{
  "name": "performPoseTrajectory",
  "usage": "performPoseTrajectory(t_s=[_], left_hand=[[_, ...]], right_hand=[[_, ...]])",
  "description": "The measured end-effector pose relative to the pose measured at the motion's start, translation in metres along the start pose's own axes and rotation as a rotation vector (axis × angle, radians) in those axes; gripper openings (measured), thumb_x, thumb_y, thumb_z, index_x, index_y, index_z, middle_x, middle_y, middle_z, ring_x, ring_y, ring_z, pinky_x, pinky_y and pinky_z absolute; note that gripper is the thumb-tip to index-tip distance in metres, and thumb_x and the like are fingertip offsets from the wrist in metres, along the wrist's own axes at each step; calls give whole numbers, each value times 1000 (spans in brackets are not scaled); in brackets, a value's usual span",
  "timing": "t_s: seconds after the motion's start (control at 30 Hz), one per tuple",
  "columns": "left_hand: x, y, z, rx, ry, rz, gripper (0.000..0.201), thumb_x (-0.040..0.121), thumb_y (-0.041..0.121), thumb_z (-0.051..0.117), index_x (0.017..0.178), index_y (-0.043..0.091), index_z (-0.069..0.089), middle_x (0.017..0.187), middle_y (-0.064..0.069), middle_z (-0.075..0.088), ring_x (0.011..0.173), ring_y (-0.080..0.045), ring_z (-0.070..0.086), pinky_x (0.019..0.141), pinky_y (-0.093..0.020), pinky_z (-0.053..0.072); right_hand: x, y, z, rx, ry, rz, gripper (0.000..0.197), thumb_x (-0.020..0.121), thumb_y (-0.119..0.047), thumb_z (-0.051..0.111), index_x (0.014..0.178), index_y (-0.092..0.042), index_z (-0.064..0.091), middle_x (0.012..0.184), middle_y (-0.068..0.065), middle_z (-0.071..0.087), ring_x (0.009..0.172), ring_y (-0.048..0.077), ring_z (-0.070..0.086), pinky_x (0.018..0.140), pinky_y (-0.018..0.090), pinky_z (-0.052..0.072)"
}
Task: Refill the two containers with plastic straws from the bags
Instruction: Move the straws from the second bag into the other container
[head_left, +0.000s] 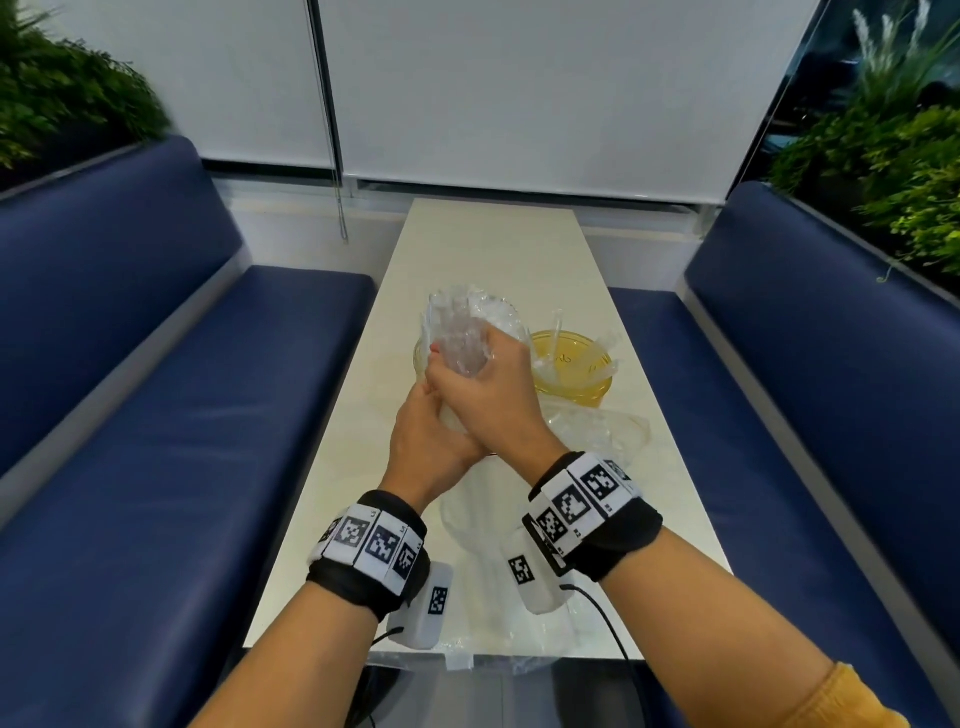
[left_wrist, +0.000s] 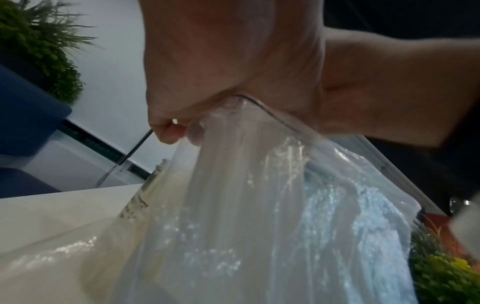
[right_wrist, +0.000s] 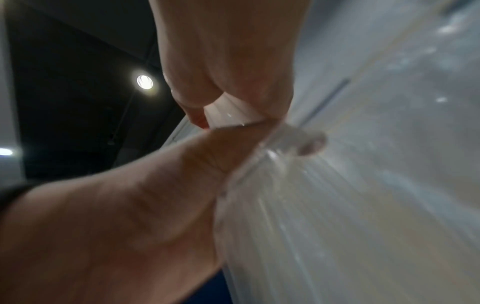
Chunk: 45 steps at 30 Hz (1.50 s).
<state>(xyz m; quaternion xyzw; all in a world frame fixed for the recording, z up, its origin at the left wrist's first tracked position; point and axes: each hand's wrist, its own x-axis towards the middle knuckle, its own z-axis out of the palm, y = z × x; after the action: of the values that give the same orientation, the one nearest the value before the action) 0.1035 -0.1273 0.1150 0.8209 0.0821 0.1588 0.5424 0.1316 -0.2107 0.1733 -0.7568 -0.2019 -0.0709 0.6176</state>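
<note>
Over the table (head_left: 519, 249), both hands' grip closes around the bag (head_left: 457, 332).

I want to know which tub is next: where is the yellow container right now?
In the head view, the yellow container stands on the table, just right of the right hand.

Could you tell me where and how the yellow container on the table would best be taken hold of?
I would grip the yellow container round its outer wall below the rim, coming from the right side. It stands upright and open on the table, with a few straws sticking out of the top, so a grasp from above would likely foul them. Both hands are now on the clear bag to its left.
</note>
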Motion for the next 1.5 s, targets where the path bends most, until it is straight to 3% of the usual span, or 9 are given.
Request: performPoseTrajectory(t_s=[0.17, 0.33, 0.4, 0.7, 0.87, 1.03, 1.17, 1.3, 1.5], left_hand=[[0, 5, 1, 80, -11, -45, 48, 53, 52, 90, 87, 38, 60, 105, 4, 57, 96, -14, 61, 82, -41, 56], [2, 0, -3, 188, -28, -11, 66, 46, 72, 83, 94, 29, 70, 104, 11, 52, 99, -10, 56, 85, -34, 52], [1, 1, -4, 203, -30, 4, 67, 46, 70, 86, 100, 33, 71, 104, 13, 51, 97, -7, 54, 82, -29, 49], [-1, -6, -17, 234, 27, 4, 68, 52, 56, 93, 112, 35, 71, 103, 10, 51, 91, 3, 51, 79, -21, 40], [-2, -6, -22, 234, 26, -11, 66, 53, 52, 94, 113, 36, 71, 100, 11, 50, 88, 3, 50, 77, -18, 40], [-4, -4, -27, 240, 34, 9, 62, 56, 49, 94, 113, 35, 72, 99, 10, 52, 85, 3, 49, 72, -11, 36], [-5, -2, -30, 236, 28, -2, 60, 56, 49, 93, 111, 35, 73, 98, 7, 53, 87, -6, 51, 72, -13, 37], [-4, -1, -30, 239, 35, 9, 56, 58, 44, 94, 109, 34, 74, 96, 5, 54, 84, -8, 52, 71, -4, 37], [-2, 4, -27, 234, 16, 5, 51, 62, 42, 93, 109, 34, 74, 93, 6, 53, 86, -15, 54, 72, -9, 38]], right_hand=[[24, -31, -10, 47, 69, -112, 10, 81, -8, 68, 85, 1, 64, 74, 20, 66, 65, 42, 64, 55, 53, 55], [52, -69, -39, 123, 124, -196, 9, 83, -3, 64, 77, -10, 63, 64, 14, 63, 51, 29, 62, 49, 42, 57], [62, -81, -51, 189, 150, -183, 12, 85, -2, 63, 77, -11, 61, 64, 10, 60, 50, 23, 60, 49, 34, 54], [123, -104, -127, 477, 374, -281, 3, 88, 2, 61, 90, 3, 60, 65, 12, 57, 52, 24, 57, 55, 36, 54], [158, -63, -145, 357, 472, -247, 18, 90, -7, 62, 95, 10, 61, 65, 12, 59, 51, 23, 59, 51, 36, 54], [162, 15, -122, 218, 366, -188, 5, 92, -8, 64, 89, -9, 60, 74, 11, 62, 59, 20, 60, 57, 36, 56], [157, 67, -102, 110, 266, -125, 18, 92, -11, 68, 100, 4, 64, 83, 13, 66, 68, 19, 66, 60, 25, 57], [148, 94, -90, 16, 227, -67, 25, 85, -24, 75, 94, -3, 64, 85, 16, 69, 73, 34, 70, 65, 43, 60], [135, 121, -92, -25, 183, 127, 41, 76, -37, 81, 99, -7, 68, 93, 8, 74, 88, 26, 71, 81, 38, 60]])
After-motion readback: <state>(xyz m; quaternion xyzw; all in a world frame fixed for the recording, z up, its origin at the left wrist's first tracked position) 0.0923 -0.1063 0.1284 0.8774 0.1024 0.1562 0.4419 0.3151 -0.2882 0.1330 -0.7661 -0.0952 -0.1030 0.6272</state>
